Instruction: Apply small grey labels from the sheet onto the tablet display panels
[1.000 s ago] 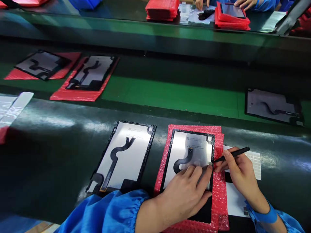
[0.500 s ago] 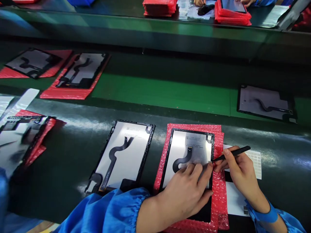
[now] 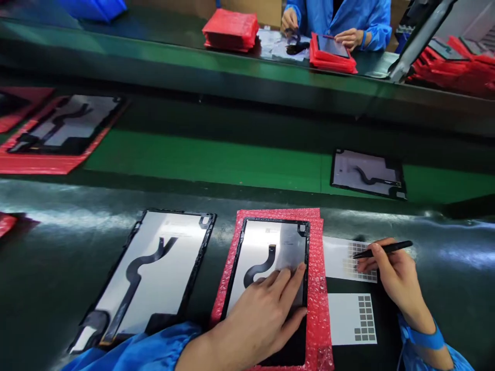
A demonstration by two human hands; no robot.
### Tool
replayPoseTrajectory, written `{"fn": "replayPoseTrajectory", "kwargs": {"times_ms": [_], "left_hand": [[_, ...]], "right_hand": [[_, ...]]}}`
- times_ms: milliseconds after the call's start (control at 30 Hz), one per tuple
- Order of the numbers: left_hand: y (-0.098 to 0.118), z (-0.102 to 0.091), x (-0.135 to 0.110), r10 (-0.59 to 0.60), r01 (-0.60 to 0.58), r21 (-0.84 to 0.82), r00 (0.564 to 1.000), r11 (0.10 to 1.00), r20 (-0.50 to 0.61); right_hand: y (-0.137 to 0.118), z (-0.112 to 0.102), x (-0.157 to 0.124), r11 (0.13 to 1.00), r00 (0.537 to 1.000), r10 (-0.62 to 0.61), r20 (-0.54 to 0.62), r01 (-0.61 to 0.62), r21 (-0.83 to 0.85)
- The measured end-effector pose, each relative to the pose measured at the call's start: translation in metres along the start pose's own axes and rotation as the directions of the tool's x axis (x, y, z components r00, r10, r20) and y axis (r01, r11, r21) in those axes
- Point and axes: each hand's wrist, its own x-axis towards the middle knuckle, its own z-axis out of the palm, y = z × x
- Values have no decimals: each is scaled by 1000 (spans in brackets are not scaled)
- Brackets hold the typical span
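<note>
My left hand point(image 3: 263, 309) lies flat, fingers spread, on a silver display panel point(image 3: 266, 252) with a black flex cable, which rests on red bubble wrap point(image 3: 319, 288). My right hand point(image 3: 394, 275) grips black tweezers point(image 3: 382, 250), their tip over a white sheet of small grey stickers point(image 3: 348, 257). A second sticker sheet point(image 3: 351, 319) lies just below it. Another display panel point(image 3: 154, 273) lies bare on the dark bench to the left.
A green conveyor belt point(image 3: 216, 159) runs behind the bench, carrying a bare panel point(image 3: 367, 172) and a panel on red wrap point(image 3: 58, 134). Across the line a person in a blue coat point(image 3: 336, 20) works beside stacks of red wrap point(image 3: 232, 28).
My right hand has moved the tweezers away from the panel's right edge over to the sticker sheet. The view has shifted right and the belt items have moved left. The left hand stays pressed on the panel.
</note>
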Motion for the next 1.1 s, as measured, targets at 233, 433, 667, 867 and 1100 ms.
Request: {"fn": "replayPoseTrajectory", "kwargs": {"times_ms": [233, 433, 667, 867, 1100], "left_hand": [[1, 2, -1, 27, -26, 36, 999, 999, -47], [0, 0, -1, 18, -17, 19, 1000, 1000, -19], [1, 6, -3, -14, 14, 9, 999, 1000, 52], [-4, -9, -2, 21, -14, -63, 992, 998, 125], [-7, -30, -29, 67, -66, -13, 992, 998, 107]], "right_hand": [[-2, 10, -5, 1000, 994, 15, 104, -13, -20], [-3, 14, -6, 999, 996, 13, 87, -10, -35], [0, 13, -2, 999, 995, 41, 86, -39, -29], [1, 11, 5, 993, 997, 62, 41, -66, 98], [-20, 19, -1, 958, 998, 59, -34, -47, 284]]}}
